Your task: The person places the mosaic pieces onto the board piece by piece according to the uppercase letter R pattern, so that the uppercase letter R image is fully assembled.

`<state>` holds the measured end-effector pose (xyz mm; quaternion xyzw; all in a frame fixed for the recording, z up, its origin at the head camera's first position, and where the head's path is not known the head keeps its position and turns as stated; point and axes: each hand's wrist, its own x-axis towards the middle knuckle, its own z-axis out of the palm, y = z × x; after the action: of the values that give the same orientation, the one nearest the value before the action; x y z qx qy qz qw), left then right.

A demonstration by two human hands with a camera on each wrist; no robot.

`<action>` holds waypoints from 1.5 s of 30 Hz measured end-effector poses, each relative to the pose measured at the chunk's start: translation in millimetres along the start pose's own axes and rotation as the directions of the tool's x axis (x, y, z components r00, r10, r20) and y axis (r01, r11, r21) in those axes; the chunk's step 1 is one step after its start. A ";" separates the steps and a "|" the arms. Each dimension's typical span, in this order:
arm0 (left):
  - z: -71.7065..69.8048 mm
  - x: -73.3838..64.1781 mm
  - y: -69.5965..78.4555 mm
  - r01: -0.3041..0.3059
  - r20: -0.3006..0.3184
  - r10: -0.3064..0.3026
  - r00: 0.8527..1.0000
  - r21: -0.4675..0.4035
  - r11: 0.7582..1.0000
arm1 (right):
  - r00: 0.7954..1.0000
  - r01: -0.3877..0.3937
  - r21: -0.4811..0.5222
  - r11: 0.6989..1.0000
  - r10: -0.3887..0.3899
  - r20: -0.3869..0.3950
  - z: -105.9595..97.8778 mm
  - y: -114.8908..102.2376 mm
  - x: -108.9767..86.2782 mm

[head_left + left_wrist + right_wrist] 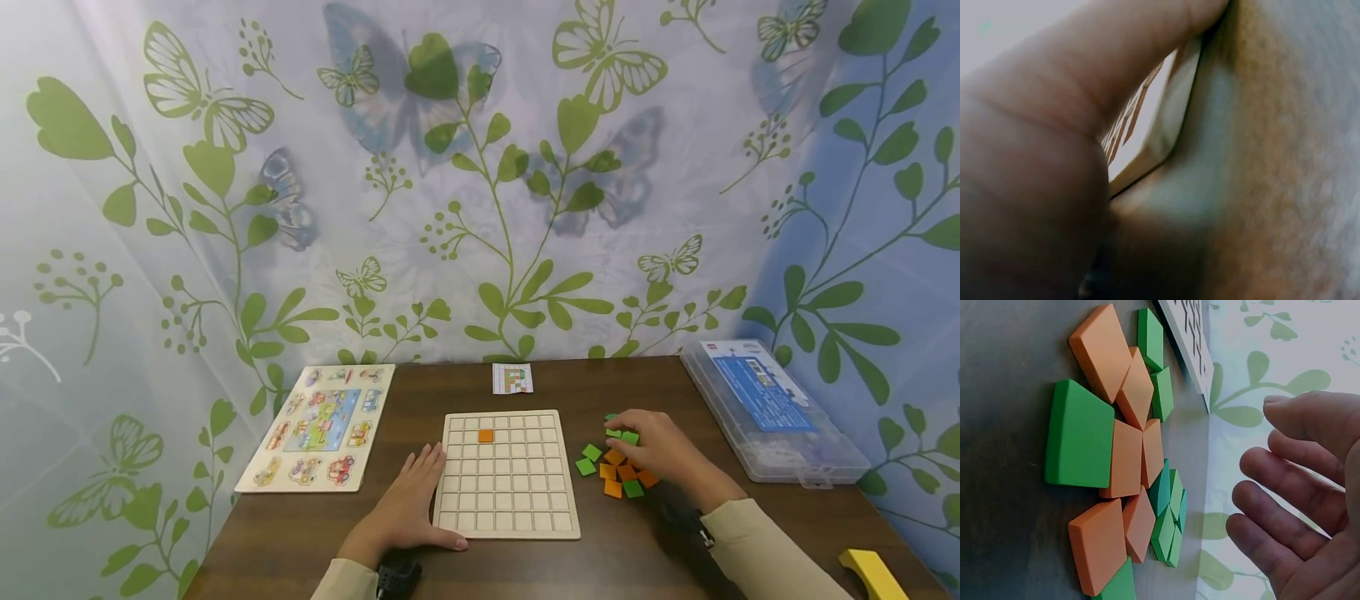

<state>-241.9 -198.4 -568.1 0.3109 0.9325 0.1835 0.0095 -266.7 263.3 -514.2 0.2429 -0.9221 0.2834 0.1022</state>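
A pale wooden grid board [505, 480] lies flat in the middle of the table, with one orange square tile [486, 436] in its top row. My left hand [405, 504] rests along the board's left side, its thumb by the lower left corner; in the left wrist view the thumb [1085, 69] hides part of the board's edge [1175, 103]. Over the loose tiles to the right hovers my right hand [660, 450]. Its fingers are loosely bent and hold nothing in the right wrist view. Below lie several orange tiles [1099, 356] and green tiles [1082, 434], some touching or overlapping.
A small printed pattern card [513, 378] lies behind the board. At the left is a wooden picture puzzle [318, 429]. A clear plastic case [772, 417] stands at the right, and a yellow object [873, 573] sits near the front right. A leaf-patterned curtain [480, 208] hangs behind the table.
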 end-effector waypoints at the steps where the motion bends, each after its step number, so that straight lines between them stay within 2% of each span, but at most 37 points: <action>1: 0.1 0.0 0.0 -0.001 -0.001 0.001 1.000 -0.002 1.000 | 1.000 -0.001 -0.005 1.000 0.001 0.003 0.0 -1.1 -0.6; 8: 2.5 -1.0 -1.2 0.015 0.012 -0.015 1.000 0.002 1.000 | 0.999 -0.026 -0.004 1.000 0.026 0.034 -1.0 -6.5 -3.7; 16: 2.2 -0.6 -1.4 -0.003 -0.003 0.003 1.000 0.006 1.000 | 0.999 0.000 0.022 1.000 -0.001 0.037 -1.7 -6.7 -9.6; 33: 2.6 1.3 -2.7 0.009 0.008 -0.009 1.000 0.014 1.000 | 0.998 0.022 0.042 0.999 -0.024 0.063 1.1 -3.2 -13.9; 38: 2.2 1.7 -3.2 0.000 0.006 0.000 1.000 0.014 1.000 | 0.996 0.000 0.033 0.999 -0.003 0.090 1.8 -1.8 -14.4; 45: 0.8 0.3 -2.1 0.017 0.019 -0.017 1.000 0.010 1.000 | 0.994 -0.015 0.052 0.999 0.009 0.113 3.9 -1.6 -15.3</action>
<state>-243.3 -199.6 -569.6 0.3046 0.9359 0.1760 0.0183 -253.0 265.9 -521.6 0.2558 -0.9200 0.2940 0.0417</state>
